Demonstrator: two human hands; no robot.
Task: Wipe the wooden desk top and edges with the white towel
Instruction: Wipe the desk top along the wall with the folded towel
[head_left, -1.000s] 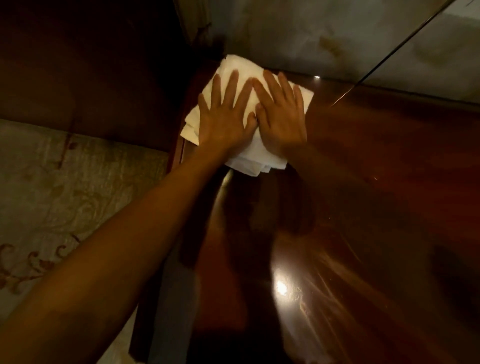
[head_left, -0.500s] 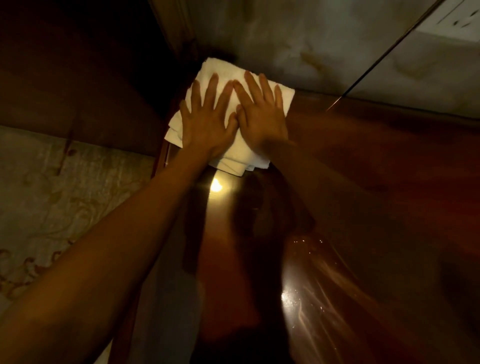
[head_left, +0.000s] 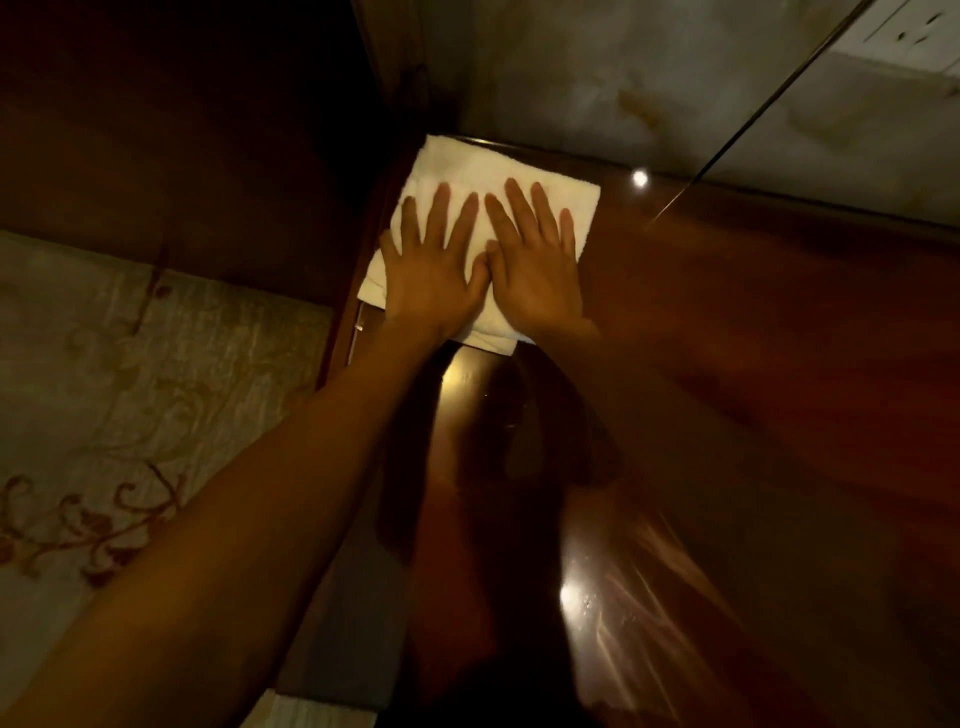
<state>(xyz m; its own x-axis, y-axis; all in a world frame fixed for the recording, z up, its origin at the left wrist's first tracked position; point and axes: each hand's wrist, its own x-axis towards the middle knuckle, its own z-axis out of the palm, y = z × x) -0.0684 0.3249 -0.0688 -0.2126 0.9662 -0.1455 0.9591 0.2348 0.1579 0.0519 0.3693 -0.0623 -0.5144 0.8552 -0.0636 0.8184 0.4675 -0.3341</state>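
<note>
Both hands flat, fingers spread wide, side by side on folded white towel (head_left: 483, 171); left hand (head_left: 434, 275), right hand (head_left: 535, 270); towel in far left corner of wooden desk (head_left: 727, 322), against wall (head_left: 597, 78).

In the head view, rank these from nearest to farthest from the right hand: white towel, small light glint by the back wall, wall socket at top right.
From the right hand:
1. White towel, directly under the palm.
2. Light glint, on the desk, rightward near the wall.
3. Wall socket, top right corner.

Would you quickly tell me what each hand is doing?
Left hand: open, flat on the white towel.
Right hand: open, flat on the towel too.
</note>
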